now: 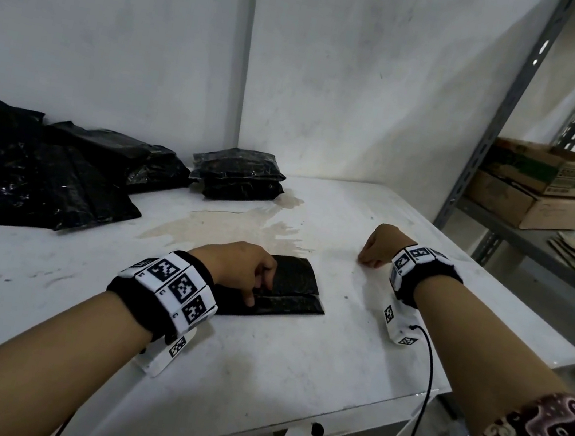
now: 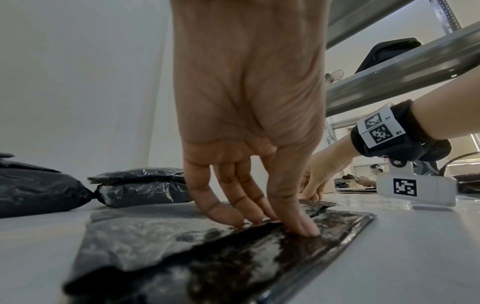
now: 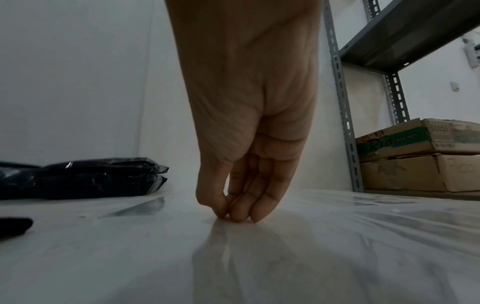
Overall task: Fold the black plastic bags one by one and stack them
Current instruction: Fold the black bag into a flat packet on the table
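My left hand (image 1: 237, 266) arches over the folded bag (image 1: 281, 289) near the table's (image 1: 292, 357) middle, straight fingertips (image 2: 306, 226) pressing its fold line, gripping nothing. My right hand (image 1: 378, 247) rests further right, well apart from the bag, fingertips (image 3: 239, 214) bunched on bare tabletop, holding nothing. The stack (image 1: 239, 175) sits far by the wall, the unfolded pile (image 1: 37, 170) at far left. Open surface lies between bag and right edge.
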### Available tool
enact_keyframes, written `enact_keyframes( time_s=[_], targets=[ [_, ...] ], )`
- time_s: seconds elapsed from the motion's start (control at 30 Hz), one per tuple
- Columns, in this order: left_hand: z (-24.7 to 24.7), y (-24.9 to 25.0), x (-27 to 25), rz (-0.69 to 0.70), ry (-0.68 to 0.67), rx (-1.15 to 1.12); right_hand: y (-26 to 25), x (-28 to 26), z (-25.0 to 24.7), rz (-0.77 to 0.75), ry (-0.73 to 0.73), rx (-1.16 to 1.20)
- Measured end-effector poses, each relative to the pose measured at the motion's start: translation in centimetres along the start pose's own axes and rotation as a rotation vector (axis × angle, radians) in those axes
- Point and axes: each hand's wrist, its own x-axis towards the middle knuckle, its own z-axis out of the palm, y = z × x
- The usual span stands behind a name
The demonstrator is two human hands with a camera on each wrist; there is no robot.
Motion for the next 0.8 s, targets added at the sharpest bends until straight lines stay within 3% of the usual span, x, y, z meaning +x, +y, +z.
enact_keyframes(
  time_s=[0.3, 0.53, 0.8],
  targets=[
    [0.0, -0.1, 0.2, 0.003, 0.000, -0.017, -0.6, -0.4, 0.2, -0.084, 0.004, -0.135],
    [-0.1, -0.1, 0.2, 0.004, -0.007, -0.023, 0.2, -0.8, -0.6, -0.133, -0.034, -0.030],
    [-0.1, -0.2, 0.0, -0.008, -0.004, -0.032, -0.2, -1.3, -0.9, -0.052, -0.004, 0.061]
  ],
)
